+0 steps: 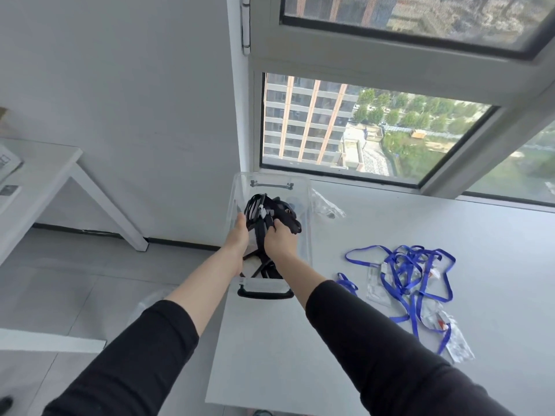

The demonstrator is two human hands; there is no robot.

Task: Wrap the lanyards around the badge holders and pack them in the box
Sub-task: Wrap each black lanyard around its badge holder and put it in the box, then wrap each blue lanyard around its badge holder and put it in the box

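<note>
A clear plastic box [304, 187] with black handles sits at the table's far left corner. Over it, my left hand [238, 235] and my right hand [277, 238] both grip a bundle of badge holders wrapped in black lanyards [264, 210]. More black lanyards [264, 270] lie inside the box under my wrists. To the right, a tangle of blue lanyards [417, 265] with clear badge holders [380, 283] lies loose on the table.
The white table [270, 355] ends just left of the box, with grey floor beyond. A crumpled clear plastic bag [326, 205] lies behind the box near the window sill. Another white table [39, 166] stands at far left.
</note>
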